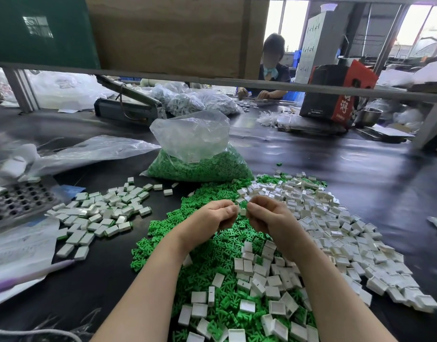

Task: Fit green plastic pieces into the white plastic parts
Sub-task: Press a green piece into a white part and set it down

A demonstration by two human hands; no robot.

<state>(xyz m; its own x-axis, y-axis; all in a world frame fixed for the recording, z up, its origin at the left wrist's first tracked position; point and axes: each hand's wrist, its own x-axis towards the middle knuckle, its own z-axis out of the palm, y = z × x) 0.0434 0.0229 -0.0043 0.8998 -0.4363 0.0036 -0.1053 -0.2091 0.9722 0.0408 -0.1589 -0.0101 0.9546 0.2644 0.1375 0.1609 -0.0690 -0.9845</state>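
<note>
Head view: both hands raised over the middle of the dark tabletop point(360, 174), fingers curled, pinching one small white plastic part point(242, 210) between them. Left hand point(213, 217) pinches its left edge, right hand point(268, 218) its right side; fingertips nearly meet around it. Can't tell if a green piece is already in it, fingers cover most of the part.

Under the forearms: loose heap of green plastic pieces point(207, 257), spreading from near edge up toward the bag. White plastic parts pile point(336, 230) lies to the right, overlapping the green heap, some open side up, running down to bottom right. Separate cluster of white blocks point(101, 213) on the left, apart from the green heap, a few show green at the edges.

Behind the green heap: clear plastic bag of green pieces point(200, 159), mouth open and standing up. Flat empty plastic bag point(89, 151) to its left. Perforated metal tray point(17, 201) at far left edge, a white part on it. Printed plastic sheet point(22, 245) at lower left, pale rod point(29, 272) lying across it.

Far side: metal frame bar point(212, 79) crosses the view, cardboard panel point(175, 33) above it blocks the background. Another person point(274, 67) sits beyond, hands on the far table. Red and black box point(336, 92) at right, bags of parts point(195, 99) behind the sealer-like machine point(126, 107)
</note>
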